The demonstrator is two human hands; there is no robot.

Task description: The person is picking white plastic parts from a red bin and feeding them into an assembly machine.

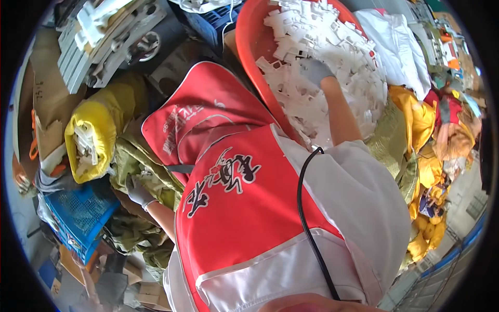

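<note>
Many parts (301, 109) lie under fingers of R hand (315, 72), tub (249, 57) around them; sack (123, 153) beside L hand's (138, 193) fingers, prob. for steadying. Can't tell if either grips.

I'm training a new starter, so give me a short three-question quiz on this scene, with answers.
1. True or false: the left hand is bare.
2. What is piled around the right hand, and in what?
3. Fill in: in the picture, the sack just above the light-blue basket is ____.

Key:
1. False; it wears a grey glove.
2. White parts, in a red tub.
3. Yellow.
</note>
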